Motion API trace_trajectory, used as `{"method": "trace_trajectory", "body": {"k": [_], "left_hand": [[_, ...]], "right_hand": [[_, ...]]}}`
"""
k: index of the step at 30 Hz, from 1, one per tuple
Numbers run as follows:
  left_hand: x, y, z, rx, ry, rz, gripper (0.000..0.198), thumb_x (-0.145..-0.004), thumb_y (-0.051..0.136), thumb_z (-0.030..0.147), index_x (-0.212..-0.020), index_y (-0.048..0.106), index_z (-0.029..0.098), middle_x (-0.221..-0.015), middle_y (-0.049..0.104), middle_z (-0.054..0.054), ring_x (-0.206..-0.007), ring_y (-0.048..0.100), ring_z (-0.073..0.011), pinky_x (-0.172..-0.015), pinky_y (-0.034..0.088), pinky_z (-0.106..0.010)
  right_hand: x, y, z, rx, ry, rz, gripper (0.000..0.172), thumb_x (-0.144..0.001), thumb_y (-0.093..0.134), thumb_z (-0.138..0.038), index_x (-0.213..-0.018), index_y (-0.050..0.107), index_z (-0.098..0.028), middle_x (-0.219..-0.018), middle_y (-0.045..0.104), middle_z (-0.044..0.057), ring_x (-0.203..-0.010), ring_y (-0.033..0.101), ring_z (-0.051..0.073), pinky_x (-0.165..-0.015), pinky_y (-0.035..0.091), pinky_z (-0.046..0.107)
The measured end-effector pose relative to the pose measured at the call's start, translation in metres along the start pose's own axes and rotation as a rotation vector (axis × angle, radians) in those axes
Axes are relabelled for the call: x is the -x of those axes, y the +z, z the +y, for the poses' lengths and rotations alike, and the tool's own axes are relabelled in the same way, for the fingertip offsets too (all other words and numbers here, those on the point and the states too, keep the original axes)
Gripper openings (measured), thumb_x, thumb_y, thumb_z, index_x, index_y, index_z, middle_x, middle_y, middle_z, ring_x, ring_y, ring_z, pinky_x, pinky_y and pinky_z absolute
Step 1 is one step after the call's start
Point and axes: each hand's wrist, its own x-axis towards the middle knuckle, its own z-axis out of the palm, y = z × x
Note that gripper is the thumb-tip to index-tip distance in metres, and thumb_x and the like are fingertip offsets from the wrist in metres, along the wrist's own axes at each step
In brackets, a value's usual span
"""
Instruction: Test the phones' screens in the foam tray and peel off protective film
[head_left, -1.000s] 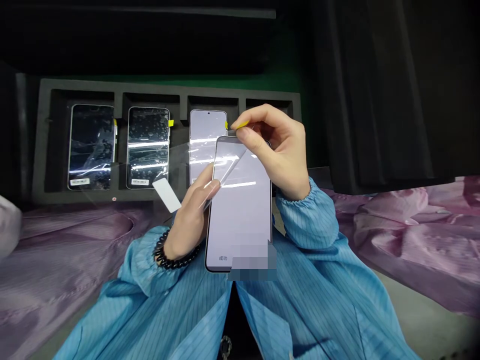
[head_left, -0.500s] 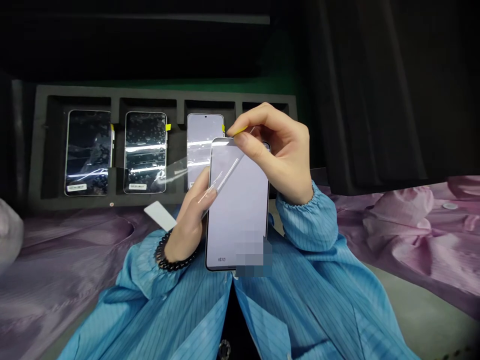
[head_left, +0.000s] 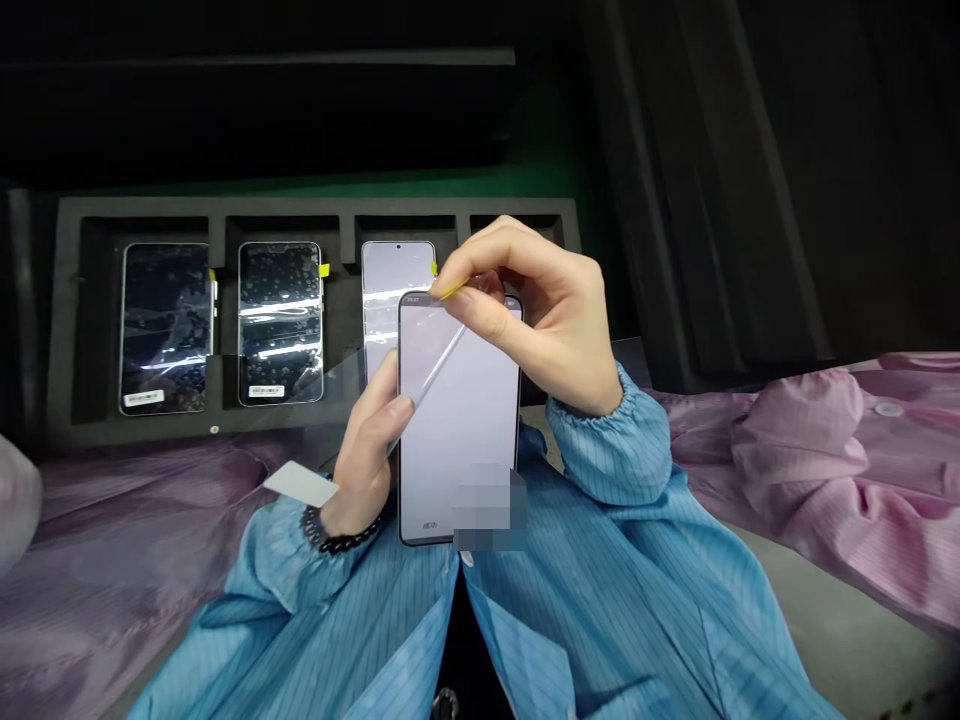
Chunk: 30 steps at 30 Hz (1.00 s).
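My left hand (head_left: 367,450) grips a smartphone (head_left: 459,420) along its left edge, thumb at the side of the screen. The lit screen faces me, pale and nearly blank, with small characters low down and its lower right corner blurred out. At the phone's top edge, my right hand (head_left: 540,310) pinches a yellow pull tab (head_left: 453,289) between thumb and forefinger. A clear film (head_left: 439,368) is attached to the tab and folds diagonally across the screen's upper left. Beside my left wrist a white label (head_left: 301,484) sticks out, seemingly on the film's loose part.
Behind my hands lies a dark foam tray (head_left: 135,436) with compartments. It holds a dark-screened phone (head_left: 166,320), a second dark phone (head_left: 280,310) with a yellow tab, and a lit phone (head_left: 397,275). Pink garments (head_left: 817,440) appear at both sides.
The phone and both hands have shifted slightly left in view, and the tray appears lower. The white label has swung left and lies flatter. Both grips are the same.
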Motion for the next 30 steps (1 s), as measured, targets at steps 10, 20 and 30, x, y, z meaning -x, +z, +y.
{"method": "trace_trajectory", "body": {"k": [10,20,30], "left_hand": [[-0.050,0.003,0.017,-0.110,-0.005,-0.080,0.038,-0.090,0.059,0.044,-0.119,0.064,0.021,-0.100,0.072,-0.004,-0.085,0.069,-0.0206,-0.069,0.054,-0.030],[-0.122,0.059,0.014,-0.354,-0.176,-0.502,0.034,-0.090,0.058,0.051,-0.105,0.049,0.022,-0.057,0.064,0.003,-0.038,0.061,-0.0176,-0.037,0.043,-0.025],[-0.141,-0.046,0.056,-1.126,0.576,-0.062,0.028,-0.088,0.051,0.042,-0.080,0.071,0.024,-0.075,0.067,-0.008,-0.072,0.058,-0.0245,-0.070,0.045,-0.035]], "right_hand": [[0.030,-0.040,-0.005,-0.020,0.087,0.259,0.045,-0.091,0.055,-0.050,-0.133,0.052,-0.034,-0.136,0.057,0.003,-0.125,0.053,0.026,-0.109,0.046,0.041],[0.072,-0.061,0.025,0.046,0.104,0.397,0.047,-0.088,0.050,-0.048,-0.132,0.048,-0.030,-0.111,0.062,0.007,-0.099,0.061,0.023,-0.084,0.055,0.037],[0.095,-0.049,0.030,-0.017,0.248,0.384,0.036,-0.092,0.058,-0.034,-0.128,0.058,-0.030,-0.110,0.068,0.006,-0.099,0.064,0.022,-0.089,0.056,0.038]]}}
